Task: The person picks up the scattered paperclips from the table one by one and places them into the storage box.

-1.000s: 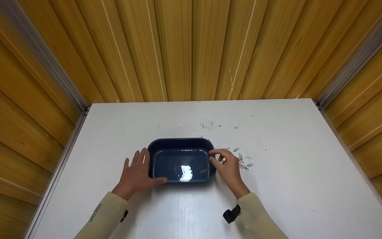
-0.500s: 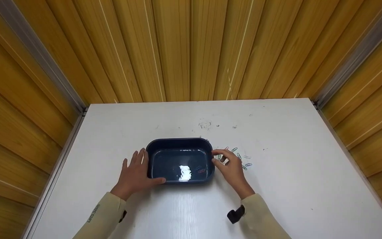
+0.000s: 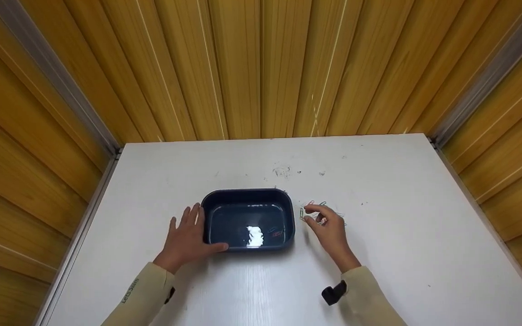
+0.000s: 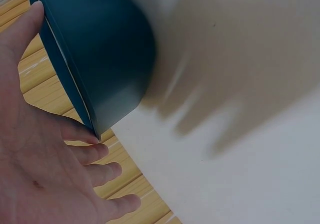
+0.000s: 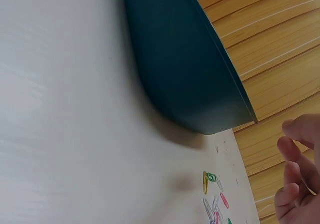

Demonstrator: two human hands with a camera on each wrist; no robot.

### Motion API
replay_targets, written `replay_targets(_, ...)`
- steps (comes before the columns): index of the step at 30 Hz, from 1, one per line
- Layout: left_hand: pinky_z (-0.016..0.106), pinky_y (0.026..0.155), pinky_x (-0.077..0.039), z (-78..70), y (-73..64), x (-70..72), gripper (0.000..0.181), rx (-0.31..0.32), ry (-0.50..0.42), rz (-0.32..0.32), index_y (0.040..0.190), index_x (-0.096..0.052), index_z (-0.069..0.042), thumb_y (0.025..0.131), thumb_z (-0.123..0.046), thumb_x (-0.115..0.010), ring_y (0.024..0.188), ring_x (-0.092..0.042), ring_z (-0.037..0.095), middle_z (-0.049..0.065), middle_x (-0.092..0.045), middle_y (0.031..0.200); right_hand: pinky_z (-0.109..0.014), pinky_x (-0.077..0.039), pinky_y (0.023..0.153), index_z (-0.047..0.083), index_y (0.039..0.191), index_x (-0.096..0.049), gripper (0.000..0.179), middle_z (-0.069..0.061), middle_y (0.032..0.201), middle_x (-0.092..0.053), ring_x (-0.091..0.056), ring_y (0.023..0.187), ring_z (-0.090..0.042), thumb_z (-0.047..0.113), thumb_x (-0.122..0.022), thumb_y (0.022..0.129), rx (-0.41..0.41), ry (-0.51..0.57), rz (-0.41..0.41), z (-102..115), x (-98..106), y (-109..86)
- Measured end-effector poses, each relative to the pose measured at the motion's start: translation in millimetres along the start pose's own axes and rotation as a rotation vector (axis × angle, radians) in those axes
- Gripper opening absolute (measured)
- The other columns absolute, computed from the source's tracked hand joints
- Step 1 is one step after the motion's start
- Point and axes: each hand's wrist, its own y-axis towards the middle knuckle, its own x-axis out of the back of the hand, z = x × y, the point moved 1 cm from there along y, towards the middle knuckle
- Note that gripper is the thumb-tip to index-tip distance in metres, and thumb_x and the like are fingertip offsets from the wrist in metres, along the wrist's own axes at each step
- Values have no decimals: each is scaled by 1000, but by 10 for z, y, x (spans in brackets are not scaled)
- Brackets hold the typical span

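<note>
A dark blue rectangular tub [image 3: 229,222] with rounded corners stands on the white table. Red paper clips [image 3: 277,234] and a blue one lie inside, near its right end. My left hand [image 3: 186,240] rests against the tub's left end, fingers extended, thumb along the front rim; the left wrist view shows thumb and forefinger touching the rim. Right of the tub, my right hand [image 3: 332,230] hovers by loose clips, with thumb and forefinger curved and a gap between them. A green paper clip [image 3: 302,212] lies by its fingertips. The right wrist view shows nothing between those fingers [image 5: 301,129].
Several coloured paper clips [image 5: 224,200] are scattered on the table to the right of the tub, partly hidden by my right hand in the head view. Dark marks [image 3: 282,171] spot the tabletop behind the tub. Yellow wood-patterned panels [image 3: 243,68] enclose the table's back and sides.
My right hand has moved from the tub's right rim rightward to the loose paper clips, its thumb and forefinger now clear of the tub. The left hand stays on the tub.
</note>
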Motion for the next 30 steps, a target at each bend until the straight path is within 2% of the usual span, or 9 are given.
replay_targets(18, 66, 115, -12, -4, 6, 9, 123, -19, 14, -10, 151, -22, 5, 68, -74, -68, 148, -17, 41, 20, -19, 160, -17, -42, 61, 16, 108, -71, 24, 0, 102, -72, -51, 74, -10, 7, -72, 85, -99, -71, -18, -215, 270, -50)
replay_targets(30, 65, 116, -12, -16, 12, -5, 123, -16, 8, -10, 151, -23, 5, 68, -75, -67, 148, -17, 41, 19, -18, 161, -16, -42, 61, 16, 110, -71, 25, -2, 104, -71, -51, 76, -11, 8, -71, 87, -165, -69, -20, -321, 296, -74)
